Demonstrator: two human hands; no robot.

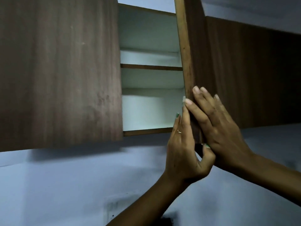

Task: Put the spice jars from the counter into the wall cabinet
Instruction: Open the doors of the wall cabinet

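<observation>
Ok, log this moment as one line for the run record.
step: opening wall cabinet | cabinet door: ajar | left hand: grips door edge | right hand: flat on door front | shelves: no jars visible

cabinet door (197,62) and the shut door (58,70) look like dark wood-grain laminate, matt, kinda smudgy. door edge is lighter brown banding. shelves (151,67) inside are smooth pale laminate. wall (65,185) is matt painted.
</observation>
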